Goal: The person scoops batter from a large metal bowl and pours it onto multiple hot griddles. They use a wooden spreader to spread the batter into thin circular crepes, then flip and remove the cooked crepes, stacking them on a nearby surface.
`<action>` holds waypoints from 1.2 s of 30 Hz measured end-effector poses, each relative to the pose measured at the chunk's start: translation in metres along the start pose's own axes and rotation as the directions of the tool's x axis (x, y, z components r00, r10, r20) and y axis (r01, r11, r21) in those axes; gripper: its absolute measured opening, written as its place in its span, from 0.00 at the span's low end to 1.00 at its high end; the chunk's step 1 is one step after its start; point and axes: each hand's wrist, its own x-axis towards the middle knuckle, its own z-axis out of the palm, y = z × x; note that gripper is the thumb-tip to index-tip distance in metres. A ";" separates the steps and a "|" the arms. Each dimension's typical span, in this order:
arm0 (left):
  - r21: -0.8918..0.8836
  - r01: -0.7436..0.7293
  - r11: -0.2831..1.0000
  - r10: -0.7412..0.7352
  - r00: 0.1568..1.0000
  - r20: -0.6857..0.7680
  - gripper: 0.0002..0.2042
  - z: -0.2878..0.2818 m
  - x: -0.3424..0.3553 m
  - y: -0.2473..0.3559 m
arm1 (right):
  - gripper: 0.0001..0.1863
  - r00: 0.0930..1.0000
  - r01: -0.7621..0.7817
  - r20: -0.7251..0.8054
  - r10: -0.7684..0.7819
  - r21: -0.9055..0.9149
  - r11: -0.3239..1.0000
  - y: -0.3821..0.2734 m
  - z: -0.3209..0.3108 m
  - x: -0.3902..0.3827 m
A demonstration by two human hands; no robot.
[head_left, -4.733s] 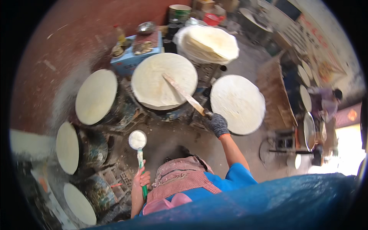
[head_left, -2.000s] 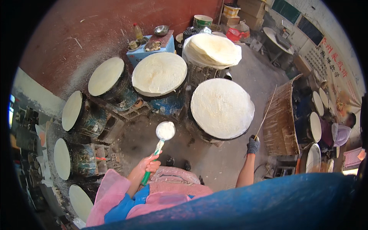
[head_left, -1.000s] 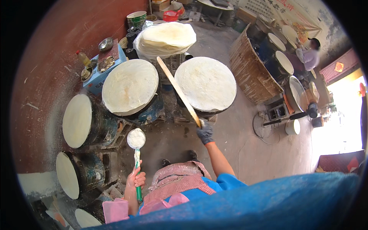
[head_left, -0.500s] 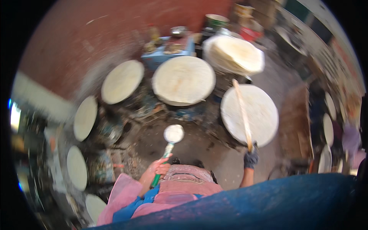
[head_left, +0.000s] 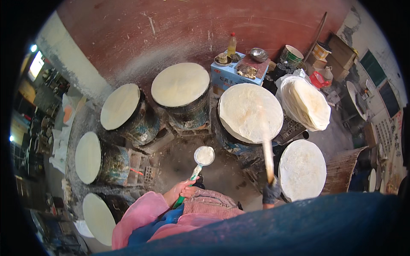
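My left hand (head_left: 180, 191) is wrapped round the green handle of a ladle (head_left: 204, 155), with white batter in its bowl. The ladle is above the floor in front of me. In a dark glove, my right hand (head_left: 271, 192) grips a long wooden spatula (head_left: 268, 158), blurred by motion. Its far end overlaps the near edge of a round griddle (head_left: 235, 102) covered by a thin pale flatbread; contact is unclear. Right of my gloved hand, another round griddle (head_left: 302, 170) carries a whiter, rough-looking sheet.
Several drum stoves with pale round tops (head_left: 181, 84) curve round me on the left. A stack of thin flatbreads (head_left: 305, 104) lies at the right back. Behind the griddles, a blue box (head_left: 232, 79) holds a bottle (head_left: 232, 44) and a metal bowl (head_left: 259, 54). A reddish wall stands behind.
My view has turned left, so the griddles sit farther right and lower. The spatula has gone from the right griddle to the one left of it. Both hands keep their holds.
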 end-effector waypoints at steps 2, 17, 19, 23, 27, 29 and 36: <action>-0.005 -0.010 1.000 0.011 0.997 0.073 0.12 -0.005 -0.013 0.021 | 0.13 0.986 0.148 0.071 -0.152 0.050 0.988 -0.057 0.025 0.025; -0.055 -0.330 0.942 0.334 0.925 0.181 0.08 -0.039 -0.028 0.028 | 0.18 0.738 0.327 0.491 -0.462 0.338 0.882 -0.220 0.098 0.014; -0.044 -0.352 0.935 0.353 0.909 0.221 0.07 -0.039 -0.020 0.010 | 0.19 0.658 0.394 0.525 -0.540 0.372 0.841 -0.225 0.086 0.017; -0.262 -0.055 0.964 0.138 0.940 0.311 0.21 -0.033 -0.005 -0.009 | 0.28 0.580 0.306 0.509 -0.636 0.587 0.750 -0.244 0.061 0.016; -0.323 0.052 0.945 0.055 0.948 0.315 0.22 -0.015 0.004 -0.009 | 0.29 0.375 0.210 0.703 -0.604 0.570 0.794 -0.263 0.047 0.010; -0.318 -0.022 0.948 0.075 0.985 0.157 0.22 -0.006 0.010 0.000 | 0.29 0.422 0.139 0.564 -0.710 0.733 0.666 -0.266 0.042 0.007; -0.114 -0.188 0.976 0.178 0.980 -0.092 0.14 -0.012 0.019 0.045 | 0.26 0.519 0.146 0.567 -0.640 0.679 0.720 -0.258 0.029 0.001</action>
